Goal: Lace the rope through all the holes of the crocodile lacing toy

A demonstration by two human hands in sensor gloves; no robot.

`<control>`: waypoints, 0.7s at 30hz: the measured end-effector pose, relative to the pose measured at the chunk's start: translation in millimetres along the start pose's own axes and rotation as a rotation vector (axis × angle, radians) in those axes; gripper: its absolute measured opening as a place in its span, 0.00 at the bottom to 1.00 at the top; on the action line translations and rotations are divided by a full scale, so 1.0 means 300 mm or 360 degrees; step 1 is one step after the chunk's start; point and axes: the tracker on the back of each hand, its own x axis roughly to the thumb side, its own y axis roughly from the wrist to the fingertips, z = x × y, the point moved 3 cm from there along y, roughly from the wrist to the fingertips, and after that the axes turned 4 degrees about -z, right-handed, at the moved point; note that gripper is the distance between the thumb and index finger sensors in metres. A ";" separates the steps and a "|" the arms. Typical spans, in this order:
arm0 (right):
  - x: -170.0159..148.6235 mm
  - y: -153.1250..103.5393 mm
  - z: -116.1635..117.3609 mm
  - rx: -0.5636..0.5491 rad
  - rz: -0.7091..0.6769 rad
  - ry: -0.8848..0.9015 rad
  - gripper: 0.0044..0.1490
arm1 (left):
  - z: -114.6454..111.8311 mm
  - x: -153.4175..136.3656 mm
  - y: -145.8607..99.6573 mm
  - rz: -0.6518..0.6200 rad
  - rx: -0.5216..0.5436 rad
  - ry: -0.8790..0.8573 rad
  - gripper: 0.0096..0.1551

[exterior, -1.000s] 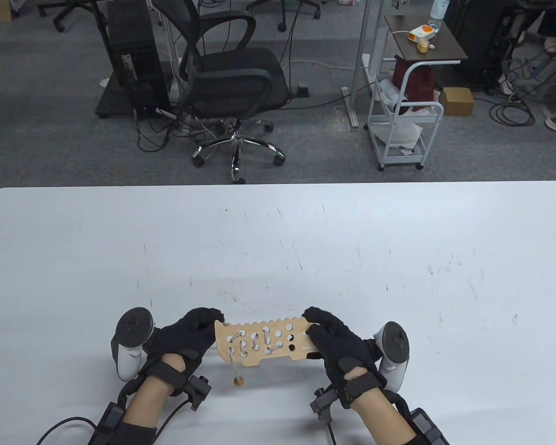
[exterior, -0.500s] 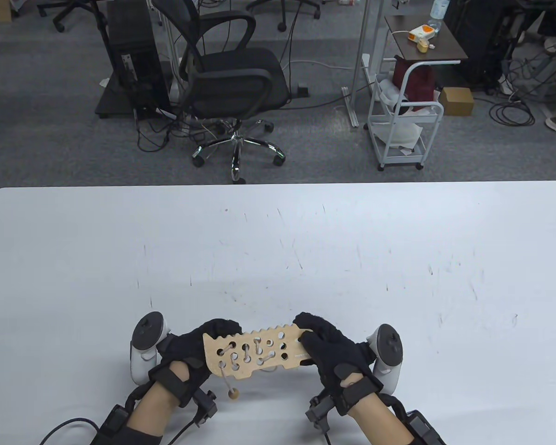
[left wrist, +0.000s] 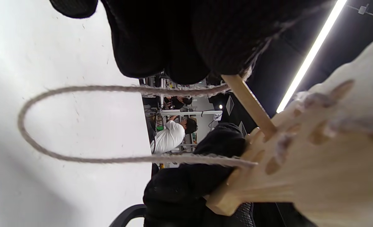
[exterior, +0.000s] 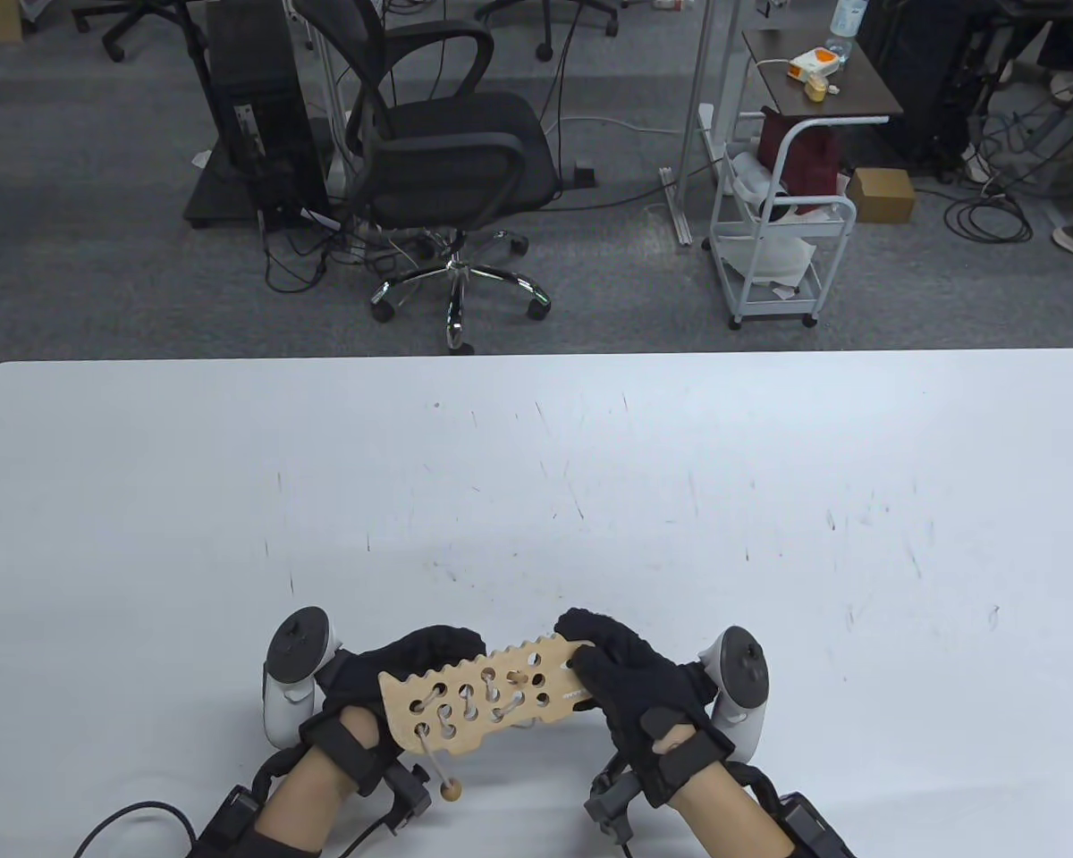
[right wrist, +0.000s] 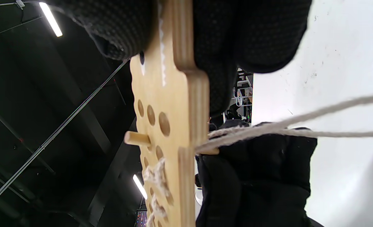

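Table view: crocodile board [exterior: 487,697] held above the table [exterior: 536,465], left hand [exterior: 384,679] gripping one end, right hand [exterior: 626,670] clamped on the other.

Left wrist view: rope [left wrist: 79,126] looping below, wooden needle [left wrist: 249,104] entering a hole.

Right wrist view: needle tip [right wrist: 136,138] poking through.

An office or lab: grey carpet, a black mesh swivel chair [exterior: 452,170], a black computer tower [exterior: 257,112], a white wheeled cart [exterior: 782,255], tangled floor cables [exterior: 992,214].
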 end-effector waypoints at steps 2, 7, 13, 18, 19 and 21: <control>0.000 0.000 0.000 -0.0004 0.0001 -0.0002 0.32 | -0.006 0.003 -0.001 -0.0006 -0.0001 -0.0015 0.22; -0.001 0.001 -0.003 -0.0027 0.0001 -0.0034 0.32 | -0.027 -0.002 0.003 -0.0010 -0.0078 -0.0074 0.23; -0.009 0.003 -0.002 -0.0042 0.0015 -0.0065 0.32 | -0.052 0.001 0.005 -0.0033 -0.0165 -0.0160 0.25; -0.010 0.007 -0.003 -0.0045 0.0003 -0.0138 0.32 | -0.064 0.007 0.006 -0.0056 -0.0206 -0.0235 0.26; -0.010 0.008 -0.003 -0.0044 -0.0001 -0.0154 0.32 | -0.067 0.009 0.006 -0.0061 -0.0211 -0.0251 0.26; -0.011 0.009 -0.004 -0.0046 -0.0002 -0.0171 0.32 | -0.070 0.011 0.007 -0.0070 -0.0218 -0.0265 0.26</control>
